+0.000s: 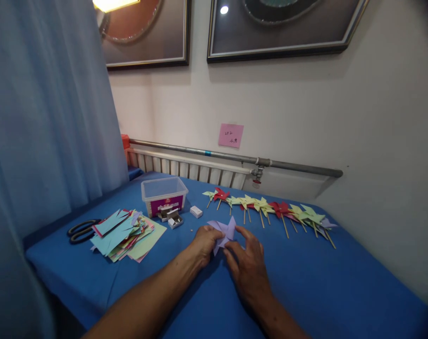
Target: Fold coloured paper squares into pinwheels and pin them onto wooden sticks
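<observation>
A purple paper pinwheel [229, 231] with folded blades is held above the blue cloth, between my two hands. My left hand [206, 242] grips its left side, the thumb lying on the paper near the centre. On the right edge, my right hand [247, 259] has its fingers curled in, with fingertips pinching the lower blade and the index finger at the upper blade. No stick shows on this pinwheel. Behind my hands lie a small white box [196, 212] and an opened small box [175, 219] with shiny metal bits inside.
Finished pinwheels [263, 205] on sticks lie in a row along the back right. Cut coloured paper sheets [125, 238] are piled at left beside black-handled scissors [80, 231]. A clear plastic tub [164, 190] stands behind; a radiator [186, 167] and pipe run along the wall.
</observation>
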`<state>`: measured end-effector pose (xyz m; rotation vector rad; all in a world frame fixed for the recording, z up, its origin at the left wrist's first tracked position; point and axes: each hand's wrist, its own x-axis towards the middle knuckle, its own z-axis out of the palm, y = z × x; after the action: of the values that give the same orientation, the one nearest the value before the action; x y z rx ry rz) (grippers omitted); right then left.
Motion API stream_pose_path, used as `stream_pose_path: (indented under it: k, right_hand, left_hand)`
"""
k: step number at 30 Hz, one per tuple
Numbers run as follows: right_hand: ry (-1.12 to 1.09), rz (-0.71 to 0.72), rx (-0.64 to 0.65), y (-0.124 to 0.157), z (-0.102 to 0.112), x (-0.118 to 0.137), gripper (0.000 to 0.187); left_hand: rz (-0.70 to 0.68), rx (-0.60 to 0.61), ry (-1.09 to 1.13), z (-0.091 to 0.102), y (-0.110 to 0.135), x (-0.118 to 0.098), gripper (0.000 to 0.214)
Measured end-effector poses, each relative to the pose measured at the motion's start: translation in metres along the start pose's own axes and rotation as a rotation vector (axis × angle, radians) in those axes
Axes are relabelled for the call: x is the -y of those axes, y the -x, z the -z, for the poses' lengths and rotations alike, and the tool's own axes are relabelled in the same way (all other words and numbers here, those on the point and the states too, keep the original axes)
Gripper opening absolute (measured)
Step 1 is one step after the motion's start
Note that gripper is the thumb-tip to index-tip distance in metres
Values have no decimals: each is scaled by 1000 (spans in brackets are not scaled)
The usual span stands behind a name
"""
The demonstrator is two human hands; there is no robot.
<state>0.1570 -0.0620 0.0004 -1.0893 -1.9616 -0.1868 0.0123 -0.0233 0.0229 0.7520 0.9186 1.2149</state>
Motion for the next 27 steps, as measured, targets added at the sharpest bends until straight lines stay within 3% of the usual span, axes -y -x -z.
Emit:
stream_pose_path:
  k: [6, 12, 19, 27]
  right_hand:
    - [-301, -403, -20, -3, -4, -4, 33]
    - [-465, -681, -9, -6, -7, -13, 26]
    - [-503, -750, 79, -11, -3, -10, 25]
    - [-500, -756, 78, -12, -4, -11, 26]
  left_hand:
    - [-63, -108, -66, -2, -3, 6, 20]
    - [-62, -152, -164, 1, -9, 17, 20]
    - [-58, -166, -177, -6, -1, 8, 20]
    - [-66, -146, -206, -8, 1, 7, 17]
